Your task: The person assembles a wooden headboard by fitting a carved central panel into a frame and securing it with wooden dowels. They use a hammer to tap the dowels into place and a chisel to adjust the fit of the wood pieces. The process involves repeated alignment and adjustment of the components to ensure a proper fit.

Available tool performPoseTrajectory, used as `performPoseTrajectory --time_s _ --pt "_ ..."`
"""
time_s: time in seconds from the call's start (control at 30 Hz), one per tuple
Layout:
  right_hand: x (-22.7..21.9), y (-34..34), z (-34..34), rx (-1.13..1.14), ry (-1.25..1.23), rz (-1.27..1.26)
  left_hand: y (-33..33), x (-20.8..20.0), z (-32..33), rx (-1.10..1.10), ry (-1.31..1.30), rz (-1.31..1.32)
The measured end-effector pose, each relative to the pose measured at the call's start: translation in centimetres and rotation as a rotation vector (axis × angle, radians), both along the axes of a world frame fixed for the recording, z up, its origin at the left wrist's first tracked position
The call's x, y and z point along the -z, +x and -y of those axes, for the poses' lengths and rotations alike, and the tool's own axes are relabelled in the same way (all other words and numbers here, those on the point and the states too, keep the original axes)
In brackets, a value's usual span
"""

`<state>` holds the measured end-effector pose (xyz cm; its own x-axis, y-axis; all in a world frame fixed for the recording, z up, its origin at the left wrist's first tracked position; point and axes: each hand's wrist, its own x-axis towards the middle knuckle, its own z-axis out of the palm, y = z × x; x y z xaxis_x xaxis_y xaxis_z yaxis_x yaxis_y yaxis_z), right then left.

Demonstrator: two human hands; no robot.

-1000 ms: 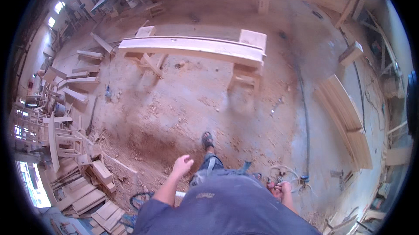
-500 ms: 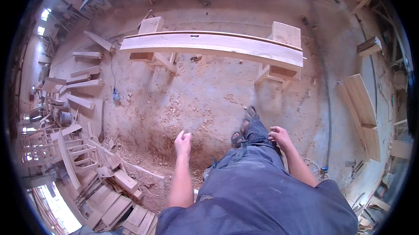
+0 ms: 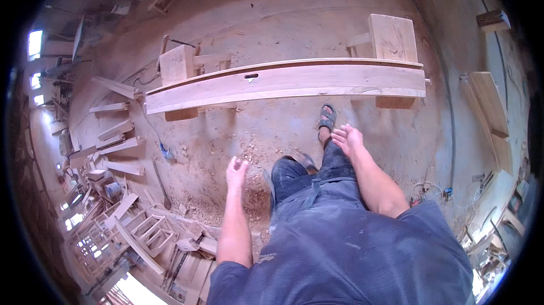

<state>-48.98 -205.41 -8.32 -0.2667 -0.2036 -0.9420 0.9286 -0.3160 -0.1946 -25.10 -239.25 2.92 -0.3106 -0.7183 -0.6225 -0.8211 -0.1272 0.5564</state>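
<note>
Dusty floor point(image 3: 272, 129), beam point(image 3: 317, 82) before hands point(image 3: 348, 138)

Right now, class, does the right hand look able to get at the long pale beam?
Probably yes, perhaps after a step: the right hand looks empty, and nothing visible blocks its way to the pale beam.

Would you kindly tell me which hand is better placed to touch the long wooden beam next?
Probably the right hand: it reaches farther forward and appears nearer the long wooden beam. The left hand also looks empty, but sits farther back from it.
</note>
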Motion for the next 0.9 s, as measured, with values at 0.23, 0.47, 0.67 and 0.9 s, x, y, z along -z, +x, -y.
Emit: performPoseTrajectory --time_s 0.23,0.47,0.67,0.9 --pt "6.7 -3.5 8.6 0.509 0.125 0.121 -14.1 2.9 12.2 0.283 -0.073 0.053" --pt "11.9 -1.9 22.2 0.847 0.022 0.161 -19.3 12.2 29.8 0.921 -0.677 0.198" --pt "12.5 -1.7 30.3 1.336 -0.004 -0.042 -28.9 17.3 37.3 1.249 0.026 0.274" --pt "12.6 -1.6 36.4 1.389 -0.184 -0.114 -31.4 26.6 44.1 1.063 0.509 0.766"
